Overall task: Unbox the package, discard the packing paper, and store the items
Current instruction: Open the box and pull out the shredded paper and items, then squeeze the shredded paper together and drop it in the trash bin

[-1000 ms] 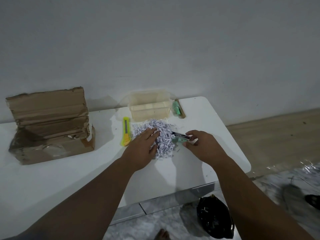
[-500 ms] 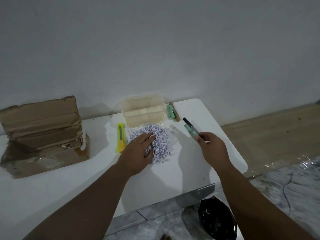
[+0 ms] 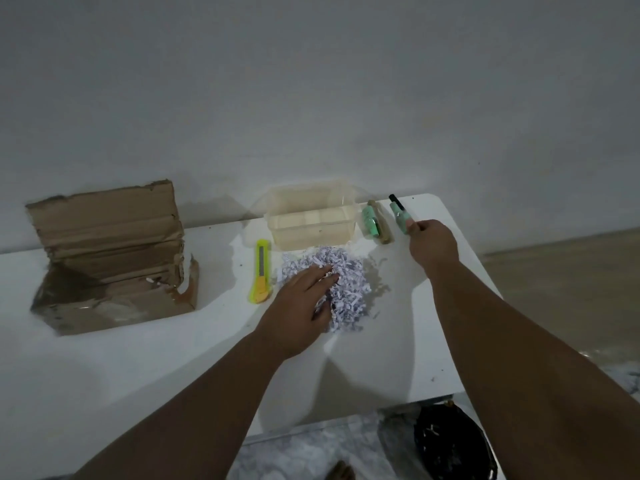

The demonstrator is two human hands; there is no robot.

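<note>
Bench (image 3: 138, 375), white.
- Far-left: opened cardboard box (image 3: 110, 258).
- Far edge, middle: clear plastic container (image 3: 311, 233).
- Just before the container: shredded paper (image 3: 349, 289). Left hand (image 3: 298, 317) lies flat on it, fingers (image 3: 317, 274) straight.
- Left of the paper: yellow cutter (image 3: 262, 271).
- Far-right corner: right hand (image 3: 433, 247), fingers pinching a green black-capped bottle (image 3: 398, 214), beside another green item (image 3: 371, 223).

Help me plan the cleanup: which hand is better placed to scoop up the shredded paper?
Left. The left hand lies flat on the shredded paper pile, so it only needs to close and gather. The right hand is occupied, pinching a green pen off to the pile's right.
</note>
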